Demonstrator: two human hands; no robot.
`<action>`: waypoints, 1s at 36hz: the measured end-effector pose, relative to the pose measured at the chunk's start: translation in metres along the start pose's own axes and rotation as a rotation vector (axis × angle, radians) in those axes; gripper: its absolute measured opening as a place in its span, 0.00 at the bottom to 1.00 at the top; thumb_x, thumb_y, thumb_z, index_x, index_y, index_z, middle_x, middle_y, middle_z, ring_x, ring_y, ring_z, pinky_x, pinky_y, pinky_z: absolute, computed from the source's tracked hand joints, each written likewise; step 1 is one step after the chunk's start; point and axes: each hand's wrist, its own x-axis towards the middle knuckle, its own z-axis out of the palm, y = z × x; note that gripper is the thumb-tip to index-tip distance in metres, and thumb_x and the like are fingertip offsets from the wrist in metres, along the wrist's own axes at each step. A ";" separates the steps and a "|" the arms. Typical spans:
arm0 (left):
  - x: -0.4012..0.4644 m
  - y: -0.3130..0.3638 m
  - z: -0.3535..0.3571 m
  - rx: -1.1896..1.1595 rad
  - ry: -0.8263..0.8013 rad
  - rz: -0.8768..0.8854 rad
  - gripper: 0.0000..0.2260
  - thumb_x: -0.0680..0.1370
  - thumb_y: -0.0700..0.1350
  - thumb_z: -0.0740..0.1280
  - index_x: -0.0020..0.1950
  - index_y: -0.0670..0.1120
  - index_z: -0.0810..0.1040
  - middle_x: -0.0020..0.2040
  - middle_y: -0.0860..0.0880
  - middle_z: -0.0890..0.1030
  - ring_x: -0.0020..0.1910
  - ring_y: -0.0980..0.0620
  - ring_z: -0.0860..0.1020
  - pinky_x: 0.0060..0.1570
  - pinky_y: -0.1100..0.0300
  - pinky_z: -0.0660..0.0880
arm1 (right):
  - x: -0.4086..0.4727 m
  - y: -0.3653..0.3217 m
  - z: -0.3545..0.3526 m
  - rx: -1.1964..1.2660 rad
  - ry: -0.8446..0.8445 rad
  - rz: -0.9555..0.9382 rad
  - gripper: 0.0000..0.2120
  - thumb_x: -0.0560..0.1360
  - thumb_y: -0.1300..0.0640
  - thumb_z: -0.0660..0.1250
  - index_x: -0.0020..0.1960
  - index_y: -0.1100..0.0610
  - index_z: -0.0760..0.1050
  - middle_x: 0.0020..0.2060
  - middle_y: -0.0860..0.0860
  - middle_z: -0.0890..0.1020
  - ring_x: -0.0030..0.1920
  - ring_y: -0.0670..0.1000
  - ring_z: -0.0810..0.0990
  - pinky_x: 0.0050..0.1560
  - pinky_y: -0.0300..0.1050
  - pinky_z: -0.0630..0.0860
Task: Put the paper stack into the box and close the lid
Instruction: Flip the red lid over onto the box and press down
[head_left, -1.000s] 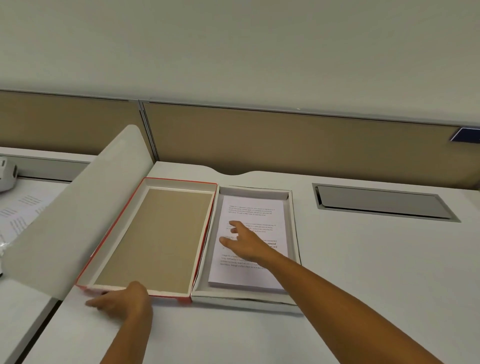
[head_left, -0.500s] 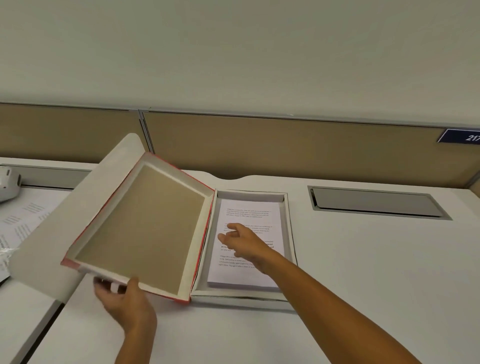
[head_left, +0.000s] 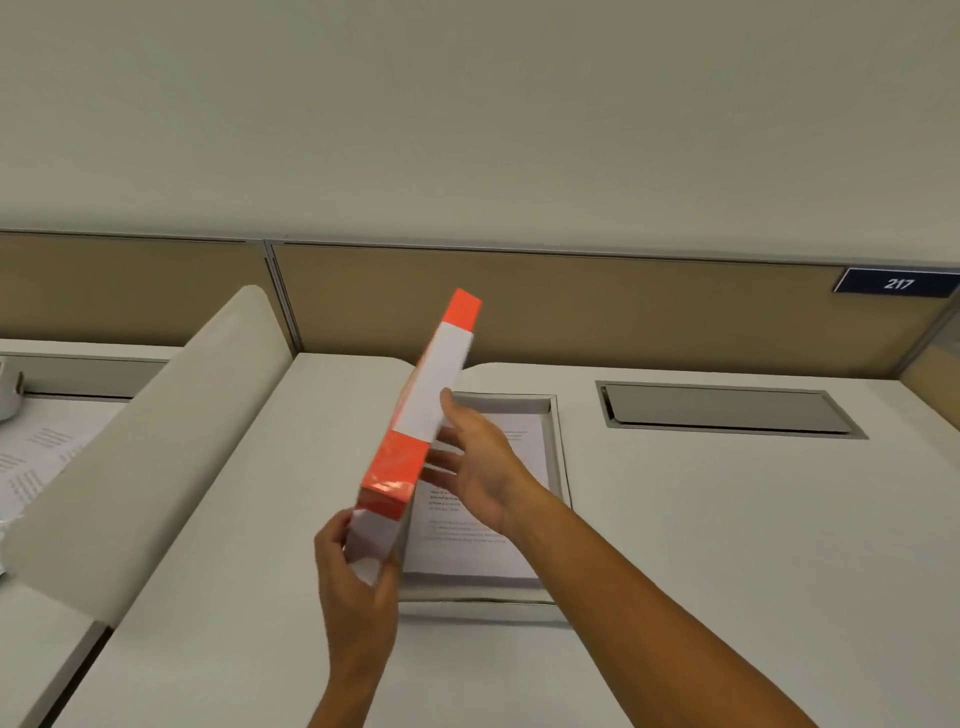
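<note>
The white box (head_left: 560, 447) lies open on the desk with the printed paper stack (head_left: 467, 540) inside it. Its orange-and-white lid (head_left: 431, 410) stands almost on edge over the box's left side. My left hand (head_left: 358, 577) grips the lid's near corner from below. My right hand (head_left: 478, 462) is above the paper with fingers spread, its thumb and fingertips touching the lid's inner side. The lid hides the box's left wall.
A curved white divider panel (head_left: 150, 447) rises at the left, with printed sheets (head_left: 36, 457) on the neighbouring desk behind it. A grey cable hatch (head_left: 727, 410) sits in the white desk (head_left: 727, 545) at the right. A tan partition (head_left: 571, 306) with a "217" sign (head_left: 896, 283) runs along the back.
My left hand has swung the lid up from flat on the desk to nearly upright. My right hand has lifted off the paper and moved against the lid.
</note>
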 end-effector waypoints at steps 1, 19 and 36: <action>-0.002 0.001 0.002 0.021 -0.025 0.036 0.26 0.72 0.30 0.72 0.65 0.45 0.68 0.60 0.49 0.73 0.59 0.50 0.72 0.62 0.47 0.74 | 0.000 -0.002 -0.004 0.049 0.028 0.002 0.22 0.79 0.42 0.63 0.66 0.55 0.73 0.58 0.57 0.82 0.54 0.57 0.82 0.59 0.57 0.78; 0.065 -0.021 0.009 0.412 -0.351 0.163 0.15 0.76 0.54 0.68 0.60 0.48 0.76 0.60 0.49 0.76 0.59 0.48 0.76 0.60 0.55 0.72 | -0.007 0.030 -0.112 -0.177 0.525 0.117 0.19 0.76 0.53 0.69 0.65 0.54 0.72 0.53 0.55 0.84 0.50 0.58 0.84 0.51 0.56 0.83; 0.078 -0.040 0.017 0.379 -0.582 -0.354 0.29 0.78 0.57 0.64 0.76 0.48 0.60 0.67 0.46 0.74 0.57 0.45 0.77 0.58 0.44 0.77 | -0.013 0.065 -0.150 -0.523 0.597 0.183 0.24 0.78 0.42 0.60 0.72 0.46 0.64 0.57 0.49 0.80 0.52 0.53 0.83 0.52 0.53 0.83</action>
